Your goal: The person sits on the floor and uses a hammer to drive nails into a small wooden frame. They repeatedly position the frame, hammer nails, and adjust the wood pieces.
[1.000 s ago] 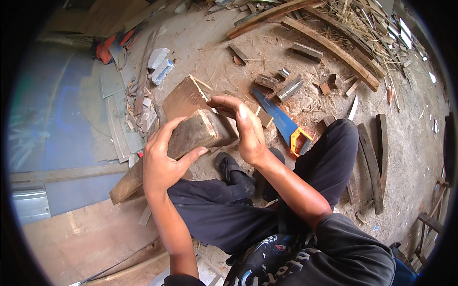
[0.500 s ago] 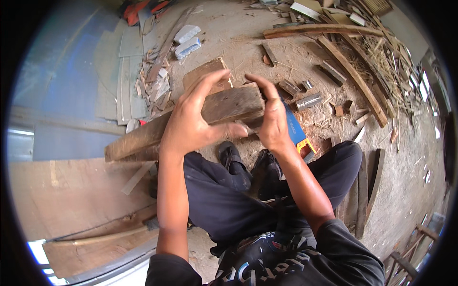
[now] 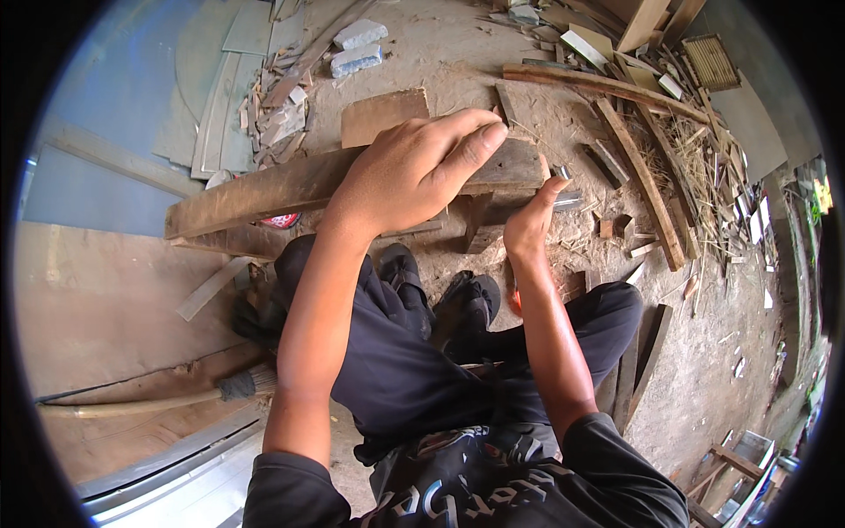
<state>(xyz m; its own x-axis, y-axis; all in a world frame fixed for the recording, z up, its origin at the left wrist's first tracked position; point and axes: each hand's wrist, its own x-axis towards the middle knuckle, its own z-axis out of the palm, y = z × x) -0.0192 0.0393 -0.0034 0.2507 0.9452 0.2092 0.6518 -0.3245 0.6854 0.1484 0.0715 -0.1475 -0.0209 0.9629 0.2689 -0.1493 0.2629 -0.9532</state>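
Note:
My left hand [image 3: 418,167] is stretched palm-down over a thick, weathered wooden beam [image 3: 264,189], thumb and fingers extended, hiding the beam's middle. I cannot tell whether the palm touches the wood. Beside the beam's right end is my right hand [image 3: 530,224], its thumb raised and stretched out; the other fingers are mostly hidden. Below the beam a second timber [image 3: 231,242] and a short upright wooden block [image 3: 482,224] show in part. A flat light-brown board [image 3: 378,114] lies behind the beam.
Two pale blocks [image 3: 356,60] lie at the far left by wood scraps. Long timbers [image 3: 641,180] and offcuts cover the right side of the dusty floor. A broom [image 3: 238,387] rests on a brown panel [image 3: 106,317] at left. My bent legs [image 3: 581,326] are below the hands.
My left hand has turned palm-down and moved right across the beam. My right hand has dropped lower beside its end. The view has shifted, and the blue saw is now almost wholly out of sight.

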